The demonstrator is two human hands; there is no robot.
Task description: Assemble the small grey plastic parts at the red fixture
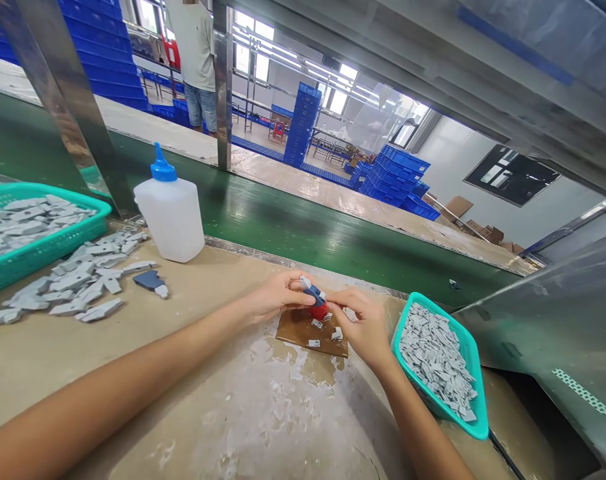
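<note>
Near the middle, my left hand (277, 295) pinches a dark blue and light grey part (313, 291) between thumb and fingers. My right hand (360, 319) is closed at the part's right side, its fingertips together; anything between them is too small to make out. Just below the part is a red object (319, 311), partly covered by it. Several small grey pieces (315, 343) lie around the red object on a wet brown board (297, 333). Another dark blue part with a grey tip (151, 282) rests on the table at left.
A white bottle with a blue nozzle (173, 217) stands behind the left forearm. Loose grey parts (90, 280) lie beside a green basket (90, 225). Another green basket (479, 400) of small pieces is at right. A green conveyor (283, 223) runs behind; a person (197, 60) stands beyond.
</note>
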